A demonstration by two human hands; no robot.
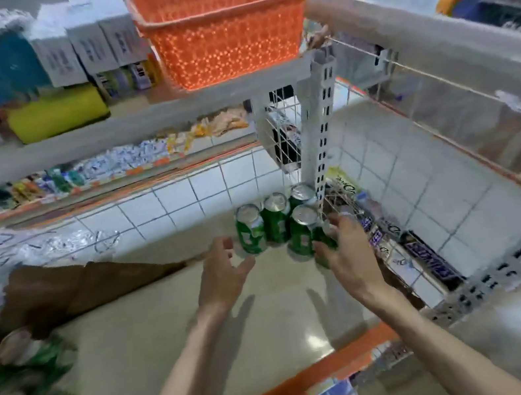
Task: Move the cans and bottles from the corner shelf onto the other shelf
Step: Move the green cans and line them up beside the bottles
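Several green cans with silver tops stand clustered in the back corner of the beige shelf (177, 323), against the white tiled wall. The leftmost can (251, 230) stands just beyond my left hand (221, 272), which is open with fingers spread and touches nothing. My right hand (345, 252) wraps around a green can (322, 249) at the near right of the cluster; my fingers hide much of it. Another can (301, 231) stands right beside it, two more (276, 219) behind.
A wire grid divider (342, 217) borders the cans on the right, with chocolate bars (426, 258) behind it. More green cans (14, 390) lie blurred at the lower left. A brown bag (69, 286) sits on the shelf's left. An orange basket (222, 26) stands on the shelf above.
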